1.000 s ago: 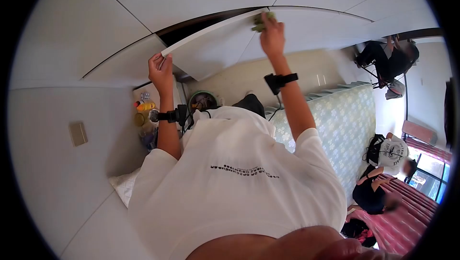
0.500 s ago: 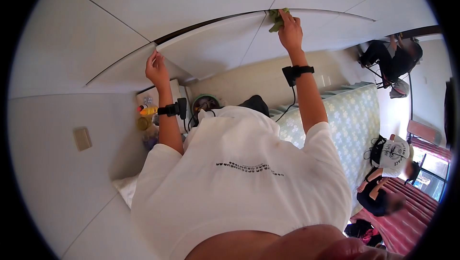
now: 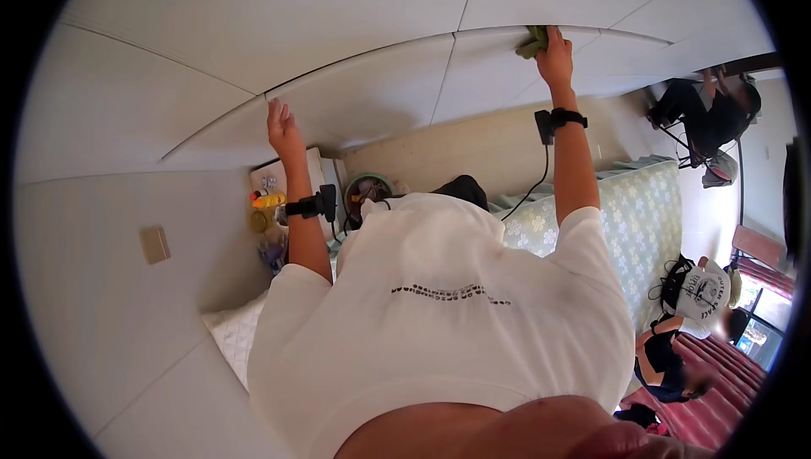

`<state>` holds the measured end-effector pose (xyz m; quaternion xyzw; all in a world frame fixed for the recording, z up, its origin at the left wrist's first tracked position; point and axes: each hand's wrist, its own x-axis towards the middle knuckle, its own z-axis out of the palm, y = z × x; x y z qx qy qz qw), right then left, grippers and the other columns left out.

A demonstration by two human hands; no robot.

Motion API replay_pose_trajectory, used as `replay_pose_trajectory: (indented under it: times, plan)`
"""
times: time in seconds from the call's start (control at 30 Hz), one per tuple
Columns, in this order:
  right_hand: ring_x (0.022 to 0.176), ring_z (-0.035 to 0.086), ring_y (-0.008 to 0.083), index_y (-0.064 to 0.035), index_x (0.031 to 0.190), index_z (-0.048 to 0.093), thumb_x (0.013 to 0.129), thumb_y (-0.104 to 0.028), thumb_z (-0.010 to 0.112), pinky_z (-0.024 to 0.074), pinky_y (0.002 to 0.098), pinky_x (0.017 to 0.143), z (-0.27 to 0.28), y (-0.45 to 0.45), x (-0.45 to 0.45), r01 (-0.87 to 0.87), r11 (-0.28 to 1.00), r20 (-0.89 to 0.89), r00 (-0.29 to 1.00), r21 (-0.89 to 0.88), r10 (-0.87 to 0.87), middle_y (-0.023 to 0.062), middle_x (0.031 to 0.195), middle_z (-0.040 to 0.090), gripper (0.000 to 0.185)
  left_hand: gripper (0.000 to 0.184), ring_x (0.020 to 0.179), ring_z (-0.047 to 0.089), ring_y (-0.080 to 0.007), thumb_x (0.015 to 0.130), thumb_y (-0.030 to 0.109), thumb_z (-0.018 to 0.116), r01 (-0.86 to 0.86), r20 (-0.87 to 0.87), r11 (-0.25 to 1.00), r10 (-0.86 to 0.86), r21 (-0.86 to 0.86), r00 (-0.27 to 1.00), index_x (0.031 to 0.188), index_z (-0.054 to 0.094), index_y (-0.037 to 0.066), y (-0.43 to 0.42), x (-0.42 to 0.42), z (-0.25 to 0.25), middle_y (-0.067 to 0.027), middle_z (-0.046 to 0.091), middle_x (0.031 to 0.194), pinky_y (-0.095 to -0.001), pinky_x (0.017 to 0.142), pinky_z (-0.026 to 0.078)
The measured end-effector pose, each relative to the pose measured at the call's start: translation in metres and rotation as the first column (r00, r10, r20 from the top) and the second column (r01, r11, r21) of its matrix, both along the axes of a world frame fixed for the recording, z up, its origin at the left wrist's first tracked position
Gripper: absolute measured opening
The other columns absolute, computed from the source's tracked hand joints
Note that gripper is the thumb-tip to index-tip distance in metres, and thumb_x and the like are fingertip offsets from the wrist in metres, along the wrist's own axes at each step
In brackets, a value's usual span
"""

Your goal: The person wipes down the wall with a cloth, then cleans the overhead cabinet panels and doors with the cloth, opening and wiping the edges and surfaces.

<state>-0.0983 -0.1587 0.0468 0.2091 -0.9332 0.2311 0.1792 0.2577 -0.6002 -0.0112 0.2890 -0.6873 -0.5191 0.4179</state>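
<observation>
White cabinet doors (image 3: 363, 79) run across the top of the view, with a thin dark seam between the upper and lower panels. My left hand (image 3: 285, 131) is at the lower door's left corner, fingers stretched out and slightly apart, holding nothing. Whether its fingertips press on the door is hard to tell. In my right hand (image 3: 555, 62) is a crumpled green cloth (image 3: 532, 43), held against the doors at the seam farther right. Black straps with small boxes sit on both wrists.
Below the doors stand a bed with a flowered pale-green cover (image 3: 634, 214), a small cabinet bearing bottles (image 3: 269, 200), and a round green-rimmed basin (image 3: 369, 184). A switch plate (image 3: 155, 245) is on the left wall. Several other people are at the right.
The lower door, earlier ajar with a dark gap, now sits flush. My left hand's fingers have opened from its edge. My right hand has moved right along the seam with the cloth.
</observation>
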Motion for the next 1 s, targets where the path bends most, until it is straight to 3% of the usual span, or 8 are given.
replay_pose_trajectory:
  times: [0.1, 0.13, 0.27, 0.33, 0.57, 0.63, 0.87, 1.0]
  plan:
    - [0.108, 0.054, 0.0469, -0.0091, 0.140, 0.044, 0.076, 0.001, 0.060, 0.0506, 0.0525, 0.091, -0.007, 0.020, -0.015, -0.022, 0.998, 0.026, 0.999, 0.058, 0.021, 0.0116, 0.134, 0.057, 0.066, 0.051, 0.124, 0.059, -0.0316, 0.098, 0.002, 0.050, -0.114, 0.215, 0.991, 0.128, -0.076, 0.968, 0.149, 0.045, 0.003, 0.031, -0.019, 0.004, -0.0239, 0.035, 0.157, -0.0352, 0.105, 0.045]
    - [0.108, 0.054, 0.0469, -0.0101, 0.140, 0.044, 0.076, 0.001, 0.060, 0.0506, 0.0530, 0.091, -0.004, 0.025, -0.019, -0.021, 0.999, 0.015, 1.000, 0.045, 0.020, 0.0107, 0.135, 0.056, 0.067, 0.046, 0.116, 0.064, -0.0304, 0.098, 0.008, 0.053, -0.122, 0.129, 0.969, 0.152, -0.217, 0.980, 0.145, 0.051, 0.005, 0.047, -0.028, 0.010, -0.0225, 0.051, 0.145, -0.0370, 0.100, 0.048]
    - [0.109, 0.053, 0.0479, -0.0135, 0.141, 0.043, 0.078, 0.000, 0.060, 0.0500, 0.0552, 0.090, -0.002, 0.044, -0.030, 0.042, 0.998, 0.072, 0.996, 0.037, -0.044, 0.0091, 0.136, 0.056, 0.067, 0.023, 0.101, 0.070, -0.0208, 0.099, 0.009, 0.054, 0.499, 0.210, 0.867, -0.491, 0.015, 0.846, 0.117, 0.067, 0.001, 0.133, -0.050, 0.072, -0.0125, 0.073, 0.106, -0.0342, 0.091, 0.053]
    - [0.110, 0.051, 0.0488, -0.0133, 0.141, 0.042, 0.079, -0.001, 0.058, 0.0493, 0.0568, 0.090, -0.001, 0.047, -0.034, 0.044, 0.999, 0.098, 0.994, -0.004, -0.044, 0.0101, 0.138, 0.055, 0.066, 0.021, 0.103, 0.067, -0.0190, 0.100, 0.010, 0.055, 0.654, 0.256, 0.757, -0.633, 0.003, 0.731, 0.114, 0.067, 0.000, 0.160, -0.065, 0.072, -0.0093, 0.071, 0.109, -0.0322, 0.091, 0.052]
    - [0.109, 0.054, 0.0442, -0.0146, 0.139, 0.046, 0.077, -0.004, 0.061, 0.0536, 0.0533, 0.086, -0.020, 0.045, -0.034, 0.117, 0.992, 0.026, 0.993, -0.037, -0.116, 0.0079, 0.139, 0.052, 0.065, 0.021, 0.108, 0.064, -0.0262, 0.097, 0.006, 0.054, 0.769, 0.434, 0.627, -0.662, -0.126, 0.611, 0.114, 0.067, 0.005, 0.223, -0.126, 0.118, -0.0112, 0.066, 0.115, -0.0365, 0.082, 0.056]
    - [0.109, 0.054, 0.0437, -0.0150, 0.137, 0.047, 0.076, -0.005, 0.061, 0.0539, 0.0534, 0.085, -0.017, 0.048, -0.020, 0.111, 0.993, 0.033, 0.993, -0.045, -0.109, 0.0082, 0.137, 0.053, 0.064, 0.021, 0.108, 0.061, -0.0335, 0.092, 0.002, 0.054, 0.761, 0.380, 0.613, -0.665, -0.214, 0.643, 0.108, 0.067, 0.005, 0.230, -0.140, 0.117, -0.0139, 0.065, 0.111, -0.0397, 0.099, 0.048]
    - [0.108, 0.058, 0.0360, -0.0169, 0.136, 0.052, 0.077, -0.009, 0.062, 0.0559, 0.0507, 0.081, 0.008, 0.076, 0.050, 0.165, 0.983, 0.188, 0.966, 0.077, -0.177, 0.0044, 0.128, 0.057, 0.061, 0.020, 0.119, 0.056, -0.0351, 0.092, 0.005, 0.056, 0.716, 0.429, 0.621, -0.579, -0.320, 0.693, 0.109, 0.067, 0.004, 0.226, -0.166, 0.096, -0.0149, 0.061, 0.122, -0.0420, 0.103, 0.045]
    - [0.107, 0.061, 0.0355, -0.0147, 0.136, 0.054, 0.077, -0.009, 0.062, 0.0558, 0.0494, 0.082, 0.026, 0.082, 0.099, 0.162, 0.976, 0.266, 0.943, 0.147, -0.197, 0.0077, 0.123, 0.060, 0.059, 0.022, 0.117, 0.060, -0.0320, 0.096, 0.009, 0.057, 0.713, 0.419, 0.494, -0.582, -0.498, 0.696, 0.115, 0.067, 0.007, 0.237, -0.187, 0.086, -0.0130, 0.062, 0.125, -0.0406, 0.093, 0.051]
